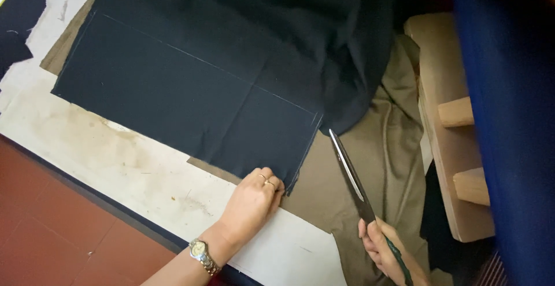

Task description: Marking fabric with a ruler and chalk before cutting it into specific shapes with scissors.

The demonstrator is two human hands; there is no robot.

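I see my left hand pressed flat, pinning the chalk-marked navy cloth at its five o'clock corner, while my right hand grips closed tailor's shears at three o'clock, blades clear

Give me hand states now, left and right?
Left hand: empty, fingers pressed on the corner of the dark cloth.
Right hand: closed on the handle of the scissors, blades beside the cloth edge.
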